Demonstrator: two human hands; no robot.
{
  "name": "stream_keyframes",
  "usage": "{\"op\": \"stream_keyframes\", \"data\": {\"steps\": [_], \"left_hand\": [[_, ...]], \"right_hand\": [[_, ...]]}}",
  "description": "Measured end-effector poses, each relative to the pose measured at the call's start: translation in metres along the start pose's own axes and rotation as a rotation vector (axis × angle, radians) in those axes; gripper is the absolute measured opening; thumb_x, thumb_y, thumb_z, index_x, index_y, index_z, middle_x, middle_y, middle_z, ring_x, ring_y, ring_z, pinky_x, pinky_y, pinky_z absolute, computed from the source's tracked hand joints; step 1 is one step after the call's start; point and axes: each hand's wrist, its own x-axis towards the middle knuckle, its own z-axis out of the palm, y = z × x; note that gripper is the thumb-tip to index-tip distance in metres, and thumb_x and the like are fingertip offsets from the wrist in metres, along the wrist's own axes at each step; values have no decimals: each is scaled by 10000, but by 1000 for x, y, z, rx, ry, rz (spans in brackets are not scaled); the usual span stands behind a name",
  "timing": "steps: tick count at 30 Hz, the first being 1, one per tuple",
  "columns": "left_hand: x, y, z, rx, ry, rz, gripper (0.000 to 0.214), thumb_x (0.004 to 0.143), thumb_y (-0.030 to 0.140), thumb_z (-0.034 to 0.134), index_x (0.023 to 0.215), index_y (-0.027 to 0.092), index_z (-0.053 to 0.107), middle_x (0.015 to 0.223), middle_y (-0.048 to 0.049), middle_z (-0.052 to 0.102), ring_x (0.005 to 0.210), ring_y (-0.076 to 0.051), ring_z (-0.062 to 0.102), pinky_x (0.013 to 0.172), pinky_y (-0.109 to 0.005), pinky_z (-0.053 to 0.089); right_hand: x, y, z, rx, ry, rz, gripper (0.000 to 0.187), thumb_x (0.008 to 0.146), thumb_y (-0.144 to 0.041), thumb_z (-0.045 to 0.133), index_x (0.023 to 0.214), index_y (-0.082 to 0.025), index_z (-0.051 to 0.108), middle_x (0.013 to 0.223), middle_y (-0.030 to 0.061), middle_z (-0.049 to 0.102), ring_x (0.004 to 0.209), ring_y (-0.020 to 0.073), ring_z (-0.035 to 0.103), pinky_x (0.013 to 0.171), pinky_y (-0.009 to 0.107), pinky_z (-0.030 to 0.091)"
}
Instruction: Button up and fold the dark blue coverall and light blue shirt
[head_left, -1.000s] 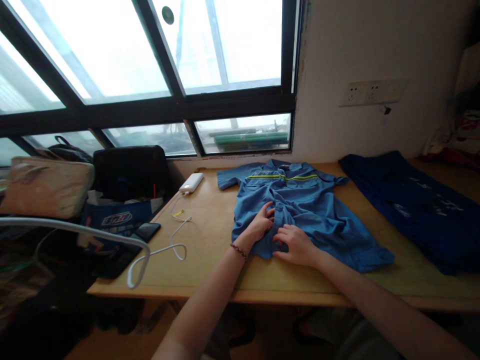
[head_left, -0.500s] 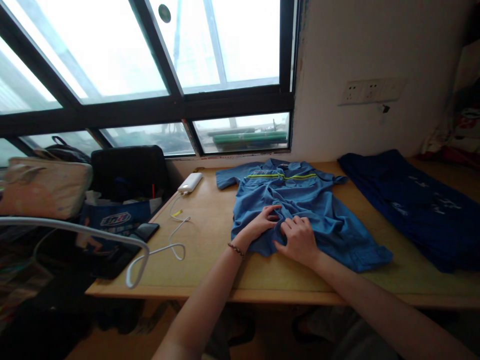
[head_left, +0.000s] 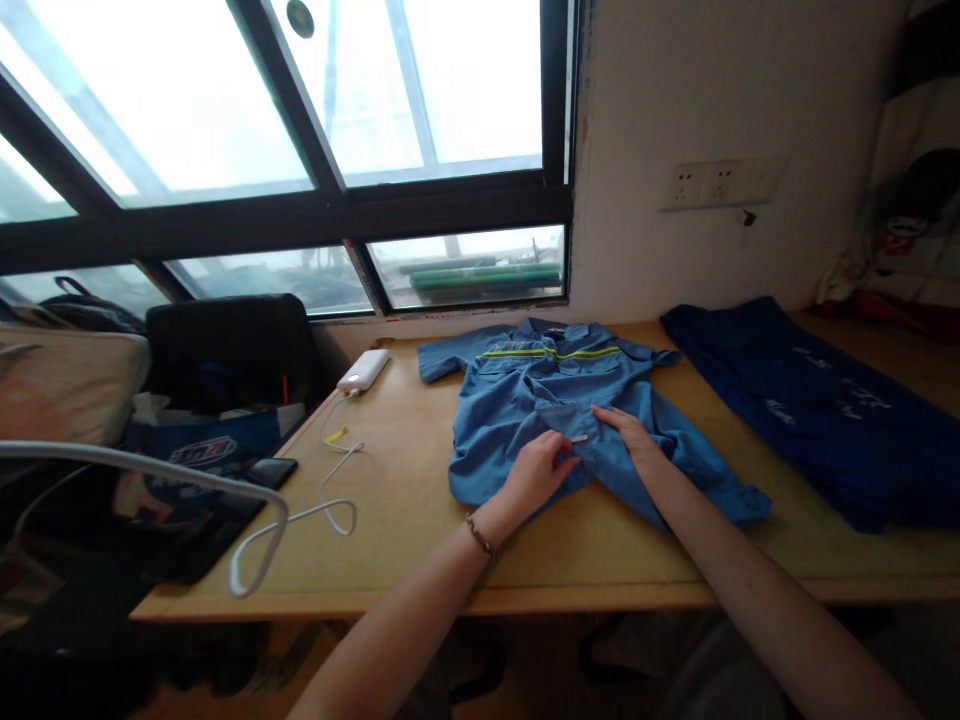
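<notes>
A blue short-sleeved work shirt [head_left: 495, 420] with a yellow chest stripe lies creased on the table, its collar toward the window. At the lower front of the shirt, my left hand [head_left: 536, 472] is closed, thumb and fingers pinching the cloth. Just beyond those fingertips a small white tag [head_left: 579, 438] shows on the fabric. My right hand [head_left: 631, 432] rests on the shirt to the right of the tag, fingers stretched out over the cloth.
Dark blue clothing [head_left: 795, 400] with white marks lies at the right of the wooden table [head_left: 405, 540]. A white power bank [head_left: 364, 370] with a looping cable [head_left: 341, 500] sits at the left. A black chair [head_left: 232, 345] and bags stand beyond the table's left edge.
The bunched lower front of the shirt is now spread flatter, and the white tag shows. My right hand has moved right and up with its fingers straightened; my left hand has shifted slightly lower.
</notes>
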Motion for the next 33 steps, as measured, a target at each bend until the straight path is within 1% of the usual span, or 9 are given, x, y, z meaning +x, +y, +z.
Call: {"op": "stream_keyframes", "data": {"steps": [3,7,12,15,20,23,25,28,33], "left_hand": [[-5,3,9,90,-202,53,160,712,286,599,836,191,564,863,-27,562,719,-143,531,643,-243,406],[-6,0,19,154,-243,1,200,656,283,646,823,195,578,870,-27,590,731,-160,544,627,-243,389],[-3,-3,15,52,-249,-91,155,636,296,646,692,173,570,708,-24,613,650,-162,556,585,-248,382],[1,-4,10,-274,-336,-280,191,646,316,627,626,159,520,571,-19,586,530,-146,559,514,-242,396],[9,-7,0,-575,-237,-631,171,634,252,612,623,151,475,504,-10,558,428,-107,521,448,-219,400],[10,-10,-5,-398,-10,-528,107,591,180,608,645,144,523,528,18,547,447,-80,484,450,-188,364],[10,-11,-7,-280,82,-390,103,563,157,612,650,141,557,570,18,558,504,-83,486,467,-181,343],[8,-12,-7,-209,104,-270,84,578,172,602,652,138,584,583,15,558,543,-94,484,486,-188,330],[8,-10,-5,-310,84,-246,137,610,173,594,741,138,608,612,6,577,552,-92,501,517,-191,365]], "right_hand": [[-4,-5,3,8,-35,76,63,657,-146,628,711,-162,600,598,-2,642,555,136,610,563,237,492],[-13,-8,6,3,-209,178,89,718,-225,574,697,-147,609,567,28,637,527,165,607,526,272,496],[-18,-5,6,-133,-378,9,168,667,-311,650,714,-150,634,581,17,628,499,141,572,503,256,457],[-16,-1,6,-386,-294,-260,237,654,-374,660,684,-139,654,589,25,606,536,146,548,524,264,427],[-27,-1,0,-842,271,-1124,210,778,-317,546,799,-161,686,711,59,574,672,159,485,652,297,383],[-41,4,3,-1048,179,-1374,213,793,-250,528,949,-209,666,761,67,588,696,162,469,665,299,373],[-46,12,11,-1095,-33,-1348,205,802,-237,511,933,-214,666,758,61,590,697,157,479,656,286,379],[-43,22,23,-1016,-314,-1084,212,823,-248,467,819,-189,670,707,40,581,659,138,502,615,256,387],[-29,24,23,-756,-310,-703,281,780,-359,506,662,-158,662,595,7,572,585,133,496,550,245,363]]}}
